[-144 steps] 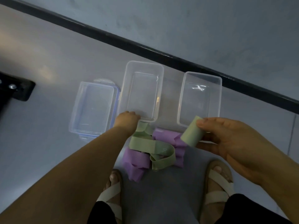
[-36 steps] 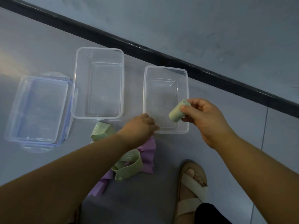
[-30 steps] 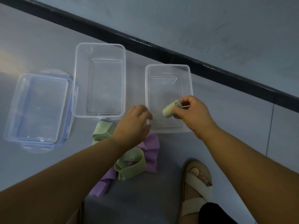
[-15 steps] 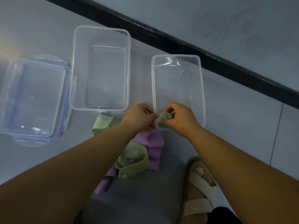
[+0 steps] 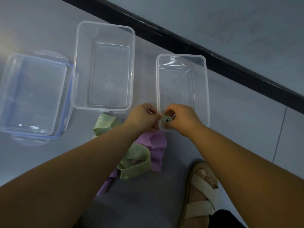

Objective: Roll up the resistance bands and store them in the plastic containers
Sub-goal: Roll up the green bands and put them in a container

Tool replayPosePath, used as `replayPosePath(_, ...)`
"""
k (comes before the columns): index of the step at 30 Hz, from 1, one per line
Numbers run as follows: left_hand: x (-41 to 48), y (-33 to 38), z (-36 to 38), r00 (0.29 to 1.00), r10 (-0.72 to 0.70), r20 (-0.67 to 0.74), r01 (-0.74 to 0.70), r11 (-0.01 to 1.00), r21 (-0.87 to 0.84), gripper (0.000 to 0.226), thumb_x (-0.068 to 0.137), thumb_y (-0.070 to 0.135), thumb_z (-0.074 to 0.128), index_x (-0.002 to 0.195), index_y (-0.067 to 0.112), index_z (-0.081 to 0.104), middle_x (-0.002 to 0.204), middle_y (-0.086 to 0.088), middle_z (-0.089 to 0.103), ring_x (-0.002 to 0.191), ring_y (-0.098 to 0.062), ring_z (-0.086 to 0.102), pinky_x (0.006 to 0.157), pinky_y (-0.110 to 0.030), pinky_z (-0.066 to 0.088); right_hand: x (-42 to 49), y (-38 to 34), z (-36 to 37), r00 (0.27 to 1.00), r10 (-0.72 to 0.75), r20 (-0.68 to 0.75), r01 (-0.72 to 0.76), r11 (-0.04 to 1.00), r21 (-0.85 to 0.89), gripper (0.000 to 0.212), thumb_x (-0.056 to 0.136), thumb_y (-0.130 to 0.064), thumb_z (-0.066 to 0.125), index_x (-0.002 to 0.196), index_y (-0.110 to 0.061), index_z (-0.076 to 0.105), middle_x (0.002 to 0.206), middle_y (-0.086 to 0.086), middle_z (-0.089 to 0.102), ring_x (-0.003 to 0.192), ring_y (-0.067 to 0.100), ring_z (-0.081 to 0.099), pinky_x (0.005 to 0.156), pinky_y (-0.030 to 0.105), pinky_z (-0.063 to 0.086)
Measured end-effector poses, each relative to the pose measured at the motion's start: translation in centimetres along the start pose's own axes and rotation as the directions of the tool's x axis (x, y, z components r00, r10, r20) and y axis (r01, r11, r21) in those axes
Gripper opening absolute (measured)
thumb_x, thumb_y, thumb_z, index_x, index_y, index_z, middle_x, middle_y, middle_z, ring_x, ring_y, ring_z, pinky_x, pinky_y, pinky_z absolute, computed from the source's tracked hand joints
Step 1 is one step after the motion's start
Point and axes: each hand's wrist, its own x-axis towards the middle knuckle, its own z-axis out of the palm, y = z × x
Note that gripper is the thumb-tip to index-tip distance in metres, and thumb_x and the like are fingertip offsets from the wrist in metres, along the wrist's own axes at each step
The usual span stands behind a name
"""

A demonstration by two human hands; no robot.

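Head view: looking down on a grey floor (image 5: 246,129) carrying three clear containers in a row. Taking the right container (image 5: 207,89) as reference throughout.

Holding a rolled green band (image 5: 167,120) directly over that container's near left corner, coil end facing up at the camera. Pinching the roll in the right hand (image 5: 182,119), grip closed around it with curled fingers and thumb. Holding the left hand (image 5: 141,119) just outside the right container's left wall, fingers curled and fingertips pressed together right beside the coil. Not being able to tell whether this grip is pinching the roll or merely touching it. Noting a thin pale line near both sets of fingertips, too small to identify.

Lying just short of the right container's near left corner: a crumpled purple band (image 5: 158,145), with a loose green band (image 5: 136,162) marked "30 LB" looping over it. Showing a further green stretch (image 5: 103,124), also marked 30, farther left of the right container. Not being able to tell whether it is part of the same band.

Standing just left of the right container: a larger open container (image 5: 74,76). Standing beyond that, farthest from the right container: a lidded container (image 5: 69,96) with a blue seal. Running behind the right container's far end: a black skirting strip (image 5: 213,58). Resting nearer the camera than the right container: a sandalled foot (image 5: 202,191).
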Motion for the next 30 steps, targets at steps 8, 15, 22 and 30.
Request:
replayPosePath(8, 0.3, -0.3, 0.2, 1.000, 0.010, -0.013, -0.010, 1.000, -0.007, 0.017, 0.086, 0.007, 0.064, 0.073, 0.012, 0.053, 0.064, -0.010, 0.058, 0.053, -0.019, 0.060, 0.047, -0.027, 0.054, 0.0, 0.1, -0.1, 0.999, -0.020, 0.048, 0.022, 0.999, -0.038, 0.020, 0.082, -0.017, 0.067, 0.101, -0.011, 0.067, 0.108, 0.009, 0.064, 0.094, 0.024, 0.060, 0.079, 0.031, 0.047)
replayPosePath(15, 0.3, -0.3, 0.2, 1.000, 0.009, -0.018, -0.010, 1.000, -0.018, 0.017, 0.085, 0.008, 0.065, 0.074, 0.011, 0.053, 0.065, -0.010, 0.058, 0.053, -0.020, 0.060, 0.049, -0.029, 0.055, -0.2, 0.5, 0.2, 0.988, 0.155, -0.022, -0.149, 0.973, 0.176, 0.017, 0.077, -0.019, 0.074, 0.091, -0.012, 0.069, 0.098, 0.005, 0.068, 0.092, 0.021, 0.063, 0.086, 0.034, 0.052)
replayPosePath(22, 0.3, -0.4, 0.1, 1.000, 0.018, -0.018, -0.018, 1.000, -0.002, 0.015, 0.085, 0.009, 0.065, 0.074, 0.012, 0.055, 0.067, -0.010, 0.060, 0.057, -0.021, 0.061, 0.056, -0.033, 0.058, -0.5, -0.3, 0.7, 0.986, 0.160, -0.048, -0.155, 0.983, 0.097, 0.012, 0.079, -0.023, 0.072, 0.078, -0.017, 0.062, 0.091, 0.005, 0.066, 0.083, 0.023, 0.063, 0.064, 0.025, 0.046)
replayPosePath(30, 0.2, -0.3, 0.1, 1.000, 0.005, -0.020, -0.005, 1.000, -0.010, 0.015, 0.084, 0.009, 0.066, 0.074, 0.012, 0.055, 0.069, -0.012, 0.060, 0.063, -0.027, 0.063, 0.069, -0.044, 0.059, 0.4, -0.6, 0.4, 0.994, 0.112, 0.019, -0.112, 0.994, -0.013, 0.008, 0.084, -0.016, 0.067, 0.091, -0.014, 0.064, 0.103, 0.010, 0.065, 0.092, 0.027, 0.060, 0.070, 0.030, 0.049)
